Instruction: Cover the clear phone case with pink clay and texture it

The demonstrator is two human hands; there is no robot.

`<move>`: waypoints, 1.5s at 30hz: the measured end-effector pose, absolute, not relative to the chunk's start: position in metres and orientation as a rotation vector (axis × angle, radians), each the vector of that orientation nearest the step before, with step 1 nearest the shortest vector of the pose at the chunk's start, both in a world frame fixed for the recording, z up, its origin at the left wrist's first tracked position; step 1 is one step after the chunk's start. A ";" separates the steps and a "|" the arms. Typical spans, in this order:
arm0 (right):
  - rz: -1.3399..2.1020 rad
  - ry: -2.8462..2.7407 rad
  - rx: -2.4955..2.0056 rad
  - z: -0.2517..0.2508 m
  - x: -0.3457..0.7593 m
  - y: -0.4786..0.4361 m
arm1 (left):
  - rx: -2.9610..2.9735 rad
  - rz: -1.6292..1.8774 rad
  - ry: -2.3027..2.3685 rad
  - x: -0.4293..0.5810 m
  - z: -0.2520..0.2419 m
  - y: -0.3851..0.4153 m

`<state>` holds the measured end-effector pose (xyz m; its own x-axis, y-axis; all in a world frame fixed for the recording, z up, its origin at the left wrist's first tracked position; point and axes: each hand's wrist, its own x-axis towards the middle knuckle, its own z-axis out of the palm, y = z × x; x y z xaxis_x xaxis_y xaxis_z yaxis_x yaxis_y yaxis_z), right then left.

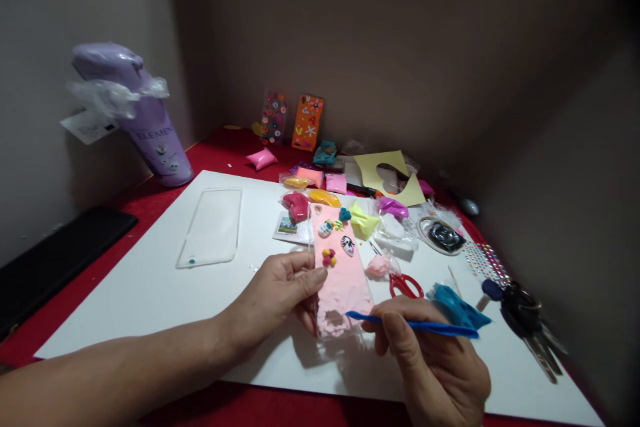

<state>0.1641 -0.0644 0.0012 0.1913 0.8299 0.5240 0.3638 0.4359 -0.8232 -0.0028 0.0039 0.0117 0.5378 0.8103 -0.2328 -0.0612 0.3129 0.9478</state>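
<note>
Firmly, my left hand gripped the case by its left edge, thumb on the pink coat and the other fingers behind. My right hand pinched the blue tool like a pen. Between my hands, over the board, the case pointed its long axis away from me, its near end veering a little right. The tool lay crosswise to that axis, its tip aimed left at the near end, just beside the hole in the pink; whether it touched, I couldn't tell. My right fingertips were nearer that end's right corner, while my left thumb sat about midway up the opposite edge. Beyond the case's right side were the scissors, with the keys farther right. Well to the left lay a clear cover; behind it leaned the purple bottle.
</note>
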 end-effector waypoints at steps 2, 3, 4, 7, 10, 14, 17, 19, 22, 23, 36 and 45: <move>0.461 -1.392 -1.149 0.000 0.165 -0.065 | 1.113 0.669 0.825 -0.003 0.012 0.004; 0.464 -1.387 -1.153 0.000 0.165 -0.065 | 1.112 0.669 0.827 -0.003 0.012 0.004; 0.467 -1.384 -1.155 -0.001 0.166 -0.065 | 1.111 0.668 0.828 -0.002 0.012 0.004; 0.469 -1.409 -1.144 0.000 0.166 -0.064 | 1.106 0.667 0.832 -0.002 0.013 0.004; 0.476 -1.483 -1.101 -0.001 0.166 -0.064 | 1.112 0.664 0.832 -0.001 0.013 0.004; 0.428 -1.579 -1.015 -0.003 0.167 -0.064 | 1.113 0.664 0.821 -0.002 0.012 0.004; 0.334 -1.671 -0.990 -0.004 0.168 -0.063 | 1.113 0.654 0.830 -0.002 0.013 0.004; 0.286 -1.717 -1.006 -0.002 0.169 -0.062 | 1.116 0.652 0.833 -0.002 0.013 0.004; 0.275 -1.717 -1.050 -0.001 0.170 -0.063 | 1.115 0.658 0.834 -0.002 0.014 0.003; 0.274 -1.714 -1.061 -0.001 0.170 -0.063 | 1.116 0.658 0.836 -0.002 0.014 0.003; 0.267 -1.663 -1.122 -0.003 0.169 -0.062 | 1.111 0.662 0.832 -0.002 0.013 0.004; 0.261 -1.683 -1.139 -0.001 0.172 -0.061 | 1.101 0.658 0.837 -0.003 0.015 0.004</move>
<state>0.1723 -0.0609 -0.0011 -0.0090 0.7800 0.6257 0.5536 0.5250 -0.6465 -0.0026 0.0039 0.0150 0.5358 0.8068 -0.2490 -0.0521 0.3259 0.9440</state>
